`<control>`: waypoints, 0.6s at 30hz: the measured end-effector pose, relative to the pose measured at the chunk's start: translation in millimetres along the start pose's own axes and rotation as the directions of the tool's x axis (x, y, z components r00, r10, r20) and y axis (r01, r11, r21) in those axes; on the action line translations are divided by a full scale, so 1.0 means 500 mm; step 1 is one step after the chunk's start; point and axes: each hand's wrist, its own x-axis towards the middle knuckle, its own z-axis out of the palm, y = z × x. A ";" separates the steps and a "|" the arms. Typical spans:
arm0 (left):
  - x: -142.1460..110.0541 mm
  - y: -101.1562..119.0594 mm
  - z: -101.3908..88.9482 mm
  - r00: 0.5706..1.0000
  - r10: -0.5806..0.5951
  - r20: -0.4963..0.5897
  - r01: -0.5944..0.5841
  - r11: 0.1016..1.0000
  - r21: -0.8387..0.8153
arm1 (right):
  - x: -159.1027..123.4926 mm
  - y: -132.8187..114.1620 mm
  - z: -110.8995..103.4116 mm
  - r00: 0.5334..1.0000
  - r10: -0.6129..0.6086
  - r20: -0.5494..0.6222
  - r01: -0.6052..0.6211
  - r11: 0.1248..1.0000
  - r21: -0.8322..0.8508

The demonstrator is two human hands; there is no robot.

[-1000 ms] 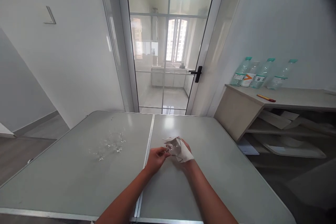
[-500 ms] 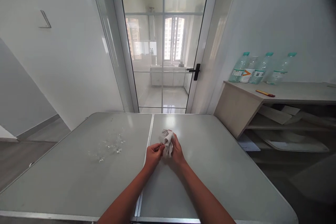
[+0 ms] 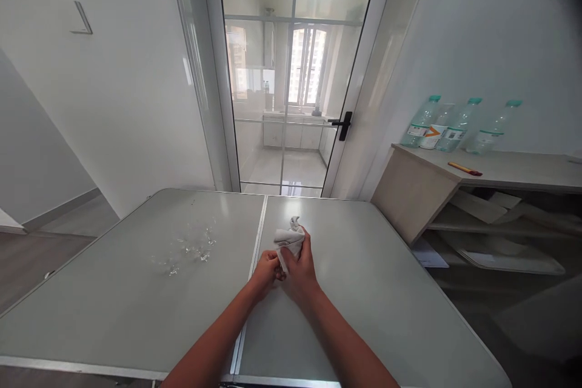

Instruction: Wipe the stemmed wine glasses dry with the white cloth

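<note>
A crumpled white cloth (image 3: 290,238) is bunched up over the right half of the table, just past the middle seam. My right hand (image 3: 302,264) is closed around it, thumb on the near side and fingers behind. Close beside it on the left, my left hand (image 3: 267,271) is curled at the cloth's lower edge, its fingertips pinched together. Whatever lies between those fingertips is too small to make out. To the left, clear, glinting fragments or bits of clear film (image 3: 193,248) lie scattered on the grey tabletop (image 3: 113,309).
A metal seam (image 3: 259,224) divides the table. At the right stands a wooden shelf unit (image 3: 409,194) with several plastic bottles (image 3: 459,127) and a yellow-and-red stick-like item (image 3: 464,169) on top. Beyond the table is a glass door (image 3: 259,151) with a black handle (image 3: 345,126).
My right hand has turned, and its thumb now presses on the front of the cloth, which is bunched more upright. My left hand has shifted slightly down along it. The view has tilted a little.
</note>
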 end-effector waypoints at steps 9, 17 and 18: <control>-0.016 0.018 -0.019 0.941 -0.118 0.318 0.138 0.990 -0.039 | 0.024 -0.007 -0.051 0.897 0.330 0.293 -0.430 0.801 0.417; -0.003 -0.007 0.000 0.995 0.010 0.098 -0.013 0.999 0.032 | 0.015 -0.004 -0.018 0.985 0.173 -0.014 -0.171 0.982 0.076; -0.004 -0.008 0.006 0.997 0.047 0.058 -0.051 0.997 0.062 | 0.012 -0.002 -0.013 0.987 0.127 -0.097 -0.129 0.992 -0.016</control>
